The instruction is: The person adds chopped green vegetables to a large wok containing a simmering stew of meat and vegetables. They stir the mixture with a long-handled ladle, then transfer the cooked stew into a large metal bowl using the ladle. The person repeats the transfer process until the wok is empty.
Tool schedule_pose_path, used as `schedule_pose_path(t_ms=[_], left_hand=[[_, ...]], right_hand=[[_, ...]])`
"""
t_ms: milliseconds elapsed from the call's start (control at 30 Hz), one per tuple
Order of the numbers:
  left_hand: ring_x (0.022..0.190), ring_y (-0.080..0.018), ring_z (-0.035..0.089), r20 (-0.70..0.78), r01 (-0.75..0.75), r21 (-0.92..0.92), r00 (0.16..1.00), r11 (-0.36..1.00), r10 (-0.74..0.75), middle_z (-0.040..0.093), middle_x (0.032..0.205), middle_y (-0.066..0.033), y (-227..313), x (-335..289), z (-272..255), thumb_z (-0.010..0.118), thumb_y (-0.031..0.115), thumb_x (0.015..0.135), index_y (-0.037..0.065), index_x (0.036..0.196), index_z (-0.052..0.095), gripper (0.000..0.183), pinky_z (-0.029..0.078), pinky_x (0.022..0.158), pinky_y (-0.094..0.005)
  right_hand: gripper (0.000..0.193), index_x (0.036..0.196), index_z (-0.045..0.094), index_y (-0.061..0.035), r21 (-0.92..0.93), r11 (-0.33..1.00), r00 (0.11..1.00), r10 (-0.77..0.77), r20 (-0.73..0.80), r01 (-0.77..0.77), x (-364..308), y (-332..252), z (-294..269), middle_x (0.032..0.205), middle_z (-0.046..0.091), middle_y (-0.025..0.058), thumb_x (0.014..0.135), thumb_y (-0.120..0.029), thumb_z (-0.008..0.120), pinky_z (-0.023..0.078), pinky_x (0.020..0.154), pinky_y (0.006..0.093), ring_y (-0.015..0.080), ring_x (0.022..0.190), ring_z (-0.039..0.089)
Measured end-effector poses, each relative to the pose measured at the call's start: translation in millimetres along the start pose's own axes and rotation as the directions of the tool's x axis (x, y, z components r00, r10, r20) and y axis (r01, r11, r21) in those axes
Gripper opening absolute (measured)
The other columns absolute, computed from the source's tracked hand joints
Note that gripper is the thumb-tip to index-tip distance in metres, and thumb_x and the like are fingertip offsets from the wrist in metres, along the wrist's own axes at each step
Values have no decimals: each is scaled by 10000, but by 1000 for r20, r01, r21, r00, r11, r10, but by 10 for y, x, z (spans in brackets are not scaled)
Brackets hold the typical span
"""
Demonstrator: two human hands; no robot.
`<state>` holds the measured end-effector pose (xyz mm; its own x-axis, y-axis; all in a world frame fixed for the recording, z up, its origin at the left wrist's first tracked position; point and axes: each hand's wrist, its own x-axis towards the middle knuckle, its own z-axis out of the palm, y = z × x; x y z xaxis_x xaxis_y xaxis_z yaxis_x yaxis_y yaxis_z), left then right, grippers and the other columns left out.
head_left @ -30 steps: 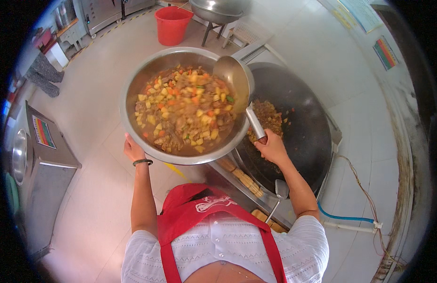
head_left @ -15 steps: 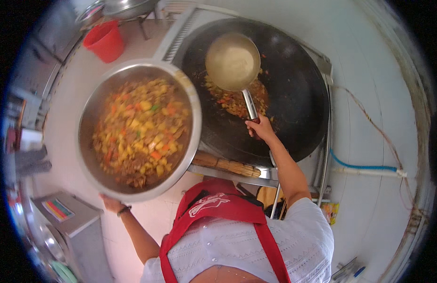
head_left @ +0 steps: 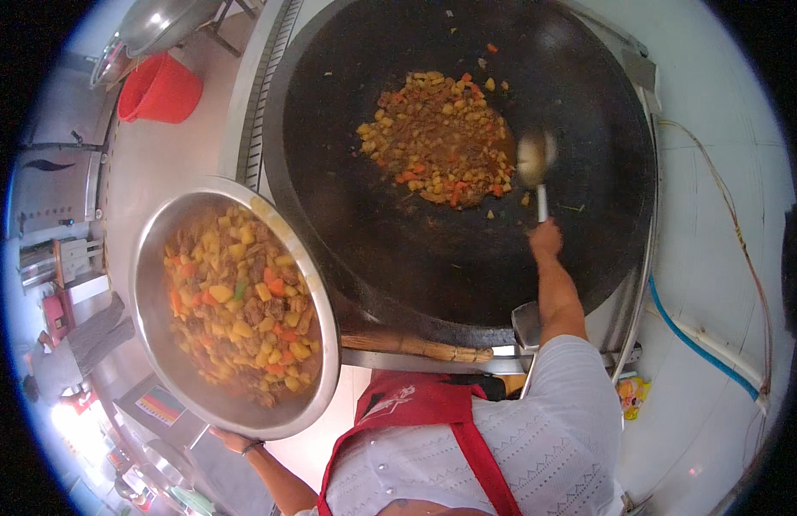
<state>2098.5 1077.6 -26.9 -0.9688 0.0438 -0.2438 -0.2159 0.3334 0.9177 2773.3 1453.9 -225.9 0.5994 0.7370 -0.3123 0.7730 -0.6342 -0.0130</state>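
Note:
My left hand (head_left: 233,441) grips the lower rim of a wide steel basin (head_left: 329,340), held tilted beside the wok. Chunky stew (head_left: 239,301) with yellow cubes, orange carrot pieces and brown meat fills much of it. My right hand (head_left: 547,239) is closed round the handle of a ladle (head_left: 534,162), its bowl blurred by motion. That bowl is low over the big black wok (head_left: 390,267), at the right edge of a heap of the same stew (head_left: 441,142). Small scraps lie scattered across the wok's dark surface.
A brush-like bundle of bamboo strips (head_left: 424,346) lies along the stove's front edge. On the floor at the far left stands a red bucket (head_left: 170,86). A blue hose (head_left: 704,340) runs by the tiled wall at right. A grey cabinet (head_left: 157,404) stands beyond the basin.
The ladle has dropped from above the wok to the right side of the stew, my right arm reaching with it. The basin appears lower in view, and more stew shows in the wok.

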Motion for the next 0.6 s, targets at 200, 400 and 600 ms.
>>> schedule_pose_path(t_ms=[200,400,600], left_hand=[[1011,-275,544,153,-101,35,984,994,95,560,1147,-133,46,-59,156,280,519,927,-69,1215,466,681,455,855,-389],[924,-275,590,-92,92,89,992,992,-84,606,1056,-127,59,97,9,323,493,918,-69,1146,530,641,494,782,-378],[898,-276,587,-153,8,167,988,986,18,612,1011,-157,-226,342,-137,381,514,897,-108,1100,539,673,490,771,-378]], right_hand=[[353,993,502,61,677,735,850,-333,409,-38,-432,-1183,1064,757,596,176,720,-116,640,496,523,415,286,597,599],[209,915,435,-12,783,441,484,-618,619,-438,-1358,-1988,447,609,491,49,795,-52,601,391,388,298,122,451,468],[183,876,457,-15,774,336,362,-737,571,-537,-1616,-1767,-228,593,504,37,807,-58,621,389,389,297,113,438,463]])
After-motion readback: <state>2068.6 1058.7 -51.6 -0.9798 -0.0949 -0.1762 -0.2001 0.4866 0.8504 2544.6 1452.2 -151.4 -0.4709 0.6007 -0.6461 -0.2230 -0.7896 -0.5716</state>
